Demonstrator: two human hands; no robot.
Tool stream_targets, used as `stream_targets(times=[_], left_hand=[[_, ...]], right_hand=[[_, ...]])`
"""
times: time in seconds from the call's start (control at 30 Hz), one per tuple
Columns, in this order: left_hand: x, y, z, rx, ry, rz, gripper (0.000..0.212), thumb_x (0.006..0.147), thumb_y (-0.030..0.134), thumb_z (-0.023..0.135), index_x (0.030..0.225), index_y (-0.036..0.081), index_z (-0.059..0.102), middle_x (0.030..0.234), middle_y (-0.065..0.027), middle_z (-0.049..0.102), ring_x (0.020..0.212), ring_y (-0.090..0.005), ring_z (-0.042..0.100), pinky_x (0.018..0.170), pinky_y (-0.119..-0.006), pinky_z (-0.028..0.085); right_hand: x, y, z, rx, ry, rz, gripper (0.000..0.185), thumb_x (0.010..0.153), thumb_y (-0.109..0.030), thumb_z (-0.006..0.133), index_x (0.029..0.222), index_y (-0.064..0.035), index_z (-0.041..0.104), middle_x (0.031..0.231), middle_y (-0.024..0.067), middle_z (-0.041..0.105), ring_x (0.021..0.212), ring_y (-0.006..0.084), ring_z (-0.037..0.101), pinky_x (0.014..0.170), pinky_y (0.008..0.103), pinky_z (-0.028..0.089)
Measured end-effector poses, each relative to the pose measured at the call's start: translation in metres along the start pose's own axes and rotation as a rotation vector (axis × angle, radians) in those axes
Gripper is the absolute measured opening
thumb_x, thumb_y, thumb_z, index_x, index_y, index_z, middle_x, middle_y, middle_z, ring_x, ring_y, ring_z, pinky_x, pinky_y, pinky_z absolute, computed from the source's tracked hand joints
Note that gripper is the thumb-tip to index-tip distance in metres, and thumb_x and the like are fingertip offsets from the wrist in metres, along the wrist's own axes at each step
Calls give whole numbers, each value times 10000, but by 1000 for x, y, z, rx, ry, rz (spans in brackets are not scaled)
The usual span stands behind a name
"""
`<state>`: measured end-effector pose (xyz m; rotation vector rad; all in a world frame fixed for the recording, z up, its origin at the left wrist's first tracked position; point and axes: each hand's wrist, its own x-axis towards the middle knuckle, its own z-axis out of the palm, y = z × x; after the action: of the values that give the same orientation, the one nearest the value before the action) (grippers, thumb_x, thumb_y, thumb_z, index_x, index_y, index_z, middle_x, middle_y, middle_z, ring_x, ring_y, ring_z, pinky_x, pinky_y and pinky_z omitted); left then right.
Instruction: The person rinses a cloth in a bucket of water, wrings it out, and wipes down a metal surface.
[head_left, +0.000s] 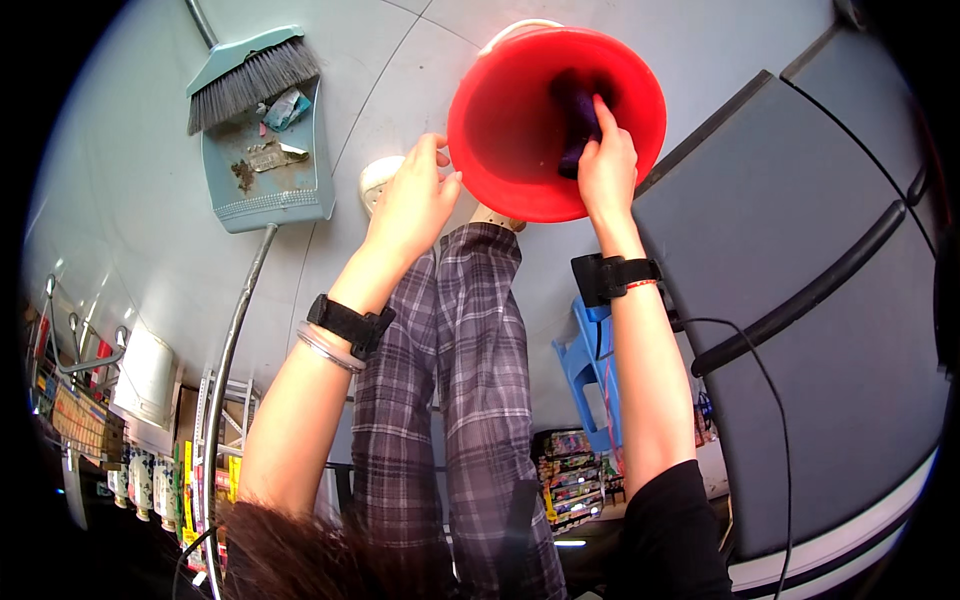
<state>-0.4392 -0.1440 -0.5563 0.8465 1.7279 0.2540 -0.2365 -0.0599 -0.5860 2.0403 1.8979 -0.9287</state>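
Note:
A red plastic bucket (510, 135) with a white handle stands on the floor before me, its mouth facing up. My right hand (609, 169) reaches over its near right rim and grips a dark purple cloth (577, 112) inside, the index finger stretched along it. Part of the cloth merges with the shadow in the bucket. My left hand (420, 187) hovers at the bucket's left rim with bent, slightly parted fingers and nothing in them. Whether those fingertips touch the rim, I cannot tell.
To the left lie a pale green dustpan (259, 214) holding litter and a broom (251, 71). A grey cabinet (765, 225) with a black handle (810, 300) borders the right side, crossed by a cable (776, 405). A blue plastic stool (589, 375) is beside my right forearm; stocked shelves (574, 476) appear below.

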Motion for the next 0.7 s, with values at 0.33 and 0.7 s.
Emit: stream_targets(times=[0.33, 0.7], left_hand=[[2, 3, -2, 20, -14, 2, 299, 873, 137, 577, 1119, 2, 475, 1026, -153, 600, 872, -248, 619, 765, -349, 484], [-5, -1, -14, 88, 16, 49, 288, 865, 121, 566, 1116, 10, 481, 1045, -137, 589, 860, -237, 612, 760, -350, 482]], right_hand=[[-9, 0, 11, 104, -46, 16, 462, 819, 2, 471, 1253, -136, 542, 1072, 187, 572, 1009, 355, 559, 881, 423, 451], [-27, 26, -22, 940, -289, 262, 394, 909, -102, 526, 1295, -37, 478, 1187, 101, 579, 1069, 175, 554, 918, 305, 426]])
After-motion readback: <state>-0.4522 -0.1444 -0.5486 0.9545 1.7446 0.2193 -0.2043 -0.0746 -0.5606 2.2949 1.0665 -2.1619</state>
